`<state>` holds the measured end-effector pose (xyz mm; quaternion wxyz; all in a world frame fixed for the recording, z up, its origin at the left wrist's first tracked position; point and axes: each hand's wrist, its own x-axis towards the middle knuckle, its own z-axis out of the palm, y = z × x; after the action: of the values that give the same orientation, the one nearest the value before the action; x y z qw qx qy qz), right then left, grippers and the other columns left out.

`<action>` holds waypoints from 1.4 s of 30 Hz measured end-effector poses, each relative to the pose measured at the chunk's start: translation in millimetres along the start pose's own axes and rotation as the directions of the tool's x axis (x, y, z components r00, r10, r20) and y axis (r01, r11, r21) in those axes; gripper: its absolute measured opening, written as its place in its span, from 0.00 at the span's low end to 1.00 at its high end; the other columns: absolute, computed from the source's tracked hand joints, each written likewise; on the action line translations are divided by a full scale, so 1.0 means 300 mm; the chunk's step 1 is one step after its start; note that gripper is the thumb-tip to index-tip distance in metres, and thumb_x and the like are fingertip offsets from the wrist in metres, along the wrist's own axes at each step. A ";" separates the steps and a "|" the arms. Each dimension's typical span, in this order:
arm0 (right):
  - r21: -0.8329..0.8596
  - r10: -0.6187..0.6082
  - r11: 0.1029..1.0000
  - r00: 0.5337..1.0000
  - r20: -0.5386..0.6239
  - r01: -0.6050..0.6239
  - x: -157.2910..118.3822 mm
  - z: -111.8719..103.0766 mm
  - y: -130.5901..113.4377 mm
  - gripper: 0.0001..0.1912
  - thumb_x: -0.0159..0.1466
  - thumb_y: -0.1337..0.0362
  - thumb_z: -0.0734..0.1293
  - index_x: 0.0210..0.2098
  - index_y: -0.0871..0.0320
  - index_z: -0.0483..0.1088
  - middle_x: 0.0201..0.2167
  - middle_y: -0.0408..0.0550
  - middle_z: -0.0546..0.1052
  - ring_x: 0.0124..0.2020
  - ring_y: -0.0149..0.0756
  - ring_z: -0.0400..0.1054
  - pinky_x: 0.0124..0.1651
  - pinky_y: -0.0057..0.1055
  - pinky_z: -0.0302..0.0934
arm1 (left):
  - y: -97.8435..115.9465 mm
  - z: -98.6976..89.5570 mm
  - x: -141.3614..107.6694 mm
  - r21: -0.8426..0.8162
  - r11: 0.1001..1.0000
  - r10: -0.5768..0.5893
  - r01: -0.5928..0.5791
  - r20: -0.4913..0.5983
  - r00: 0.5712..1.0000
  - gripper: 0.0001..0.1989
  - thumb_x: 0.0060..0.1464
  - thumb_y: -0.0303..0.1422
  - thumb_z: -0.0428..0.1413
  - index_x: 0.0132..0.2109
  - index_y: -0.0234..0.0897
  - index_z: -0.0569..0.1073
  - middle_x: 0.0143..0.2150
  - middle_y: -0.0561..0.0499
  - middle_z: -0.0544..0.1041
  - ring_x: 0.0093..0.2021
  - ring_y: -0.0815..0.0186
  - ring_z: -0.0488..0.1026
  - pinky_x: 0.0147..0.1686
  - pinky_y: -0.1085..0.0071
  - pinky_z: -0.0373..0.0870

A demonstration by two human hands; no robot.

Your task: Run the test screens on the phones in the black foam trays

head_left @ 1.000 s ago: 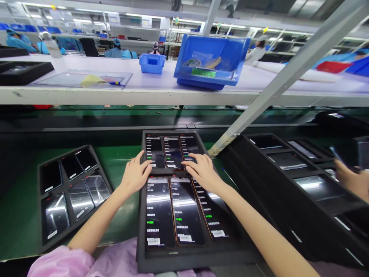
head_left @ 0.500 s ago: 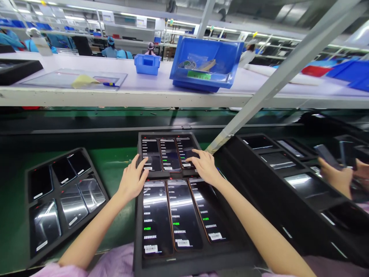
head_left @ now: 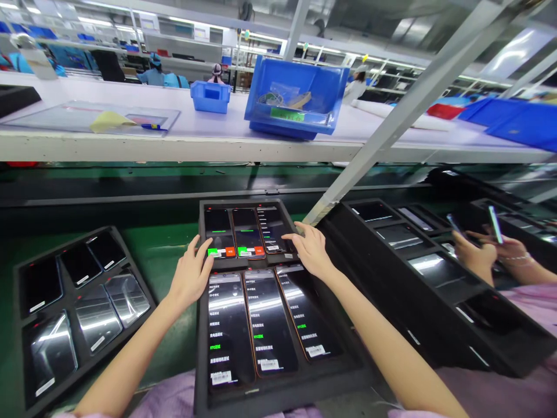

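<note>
A black foam tray (head_left: 278,400) holds several smartphones in two rows, screens up. My left hand (head_left: 189,273) rests at its left edge, fingers apart, index fingertip by the back-left phone (head_left: 217,223). That phone and the back-middle phone (head_left: 247,220) show a green and a red button at the bottom of dark screens. Over the back-right phone (head_left: 270,220), my right hand (head_left: 313,252) points its index fingertip at a text list, its fingers spread and holding nothing. The front phones (head_left: 228,313) show white lists with one green line; white labels stick to the screens.
Another black tray (head_left: 139,322) of phones lies at left on the green surface. At right, trays (head_left: 378,302) of phones sit beside a co-worker's hands (head_left: 478,255) holding phones. A slanted metal post (head_left: 391,125) rises behind; blue bins (head_left: 296,104) stand on the shelf (head_left: 174,148).
The back-left and back-middle screens have switched from lists to dark pages with green and red buttons. The view has shifted, and the co-worker's hands have come further into sight.
</note>
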<state>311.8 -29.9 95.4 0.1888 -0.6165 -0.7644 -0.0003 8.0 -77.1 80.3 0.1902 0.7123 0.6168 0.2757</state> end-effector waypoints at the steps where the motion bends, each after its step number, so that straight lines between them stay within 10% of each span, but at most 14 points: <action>1: 0.002 0.007 1.000 1.000 -0.007 -0.007 0.000 0.000 0.003 0.27 0.67 0.55 0.45 0.42 0.48 0.74 0.55 0.48 0.62 0.57 0.44 0.53 0.59 0.49 0.46 | -0.001 0.001 0.000 -0.006 1.000 0.001 -0.001 -0.002 1.000 0.25 0.61 0.43 0.36 0.60 0.41 0.60 0.64 0.39 0.53 0.55 0.52 0.65 0.51 0.49 0.61; 20: -0.022 0.128 0.991 0.989 -0.073 -0.130 0.019 0.086 0.007 0.27 0.67 0.57 0.45 0.46 0.58 0.71 0.52 0.59 0.64 0.56 0.48 0.54 0.56 0.52 0.48 | -0.008 0.013 -0.010 -0.120 0.991 -0.064 0.064 0.005 0.998 0.24 0.61 0.42 0.36 0.59 0.42 0.60 0.63 0.42 0.54 0.56 0.54 0.64 0.53 0.50 0.61; 42: 0.061 0.002 0.998 1.000 -0.011 -0.001 0.006 0.053 -0.021 0.24 0.67 0.57 0.48 0.38 0.47 0.75 0.51 0.49 0.66 0.56 0.42 0.55 0.61 0.53 0.40 | -0.061 0.083 -0.006 -0.492 0.865 -0.120 0.098 -0.012 0.993 0.27 0.60 0.45 0.38 0.61 0.36 0.52 0.65 0.41 0.50 0.65 0.57 0.46 0.63 0.54 0.43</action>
<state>301.0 -26.0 82.7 0.2120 -0.6110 -0.7624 0.0198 9.2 -74.2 49.6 0.3669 0.5986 0.5698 0.4271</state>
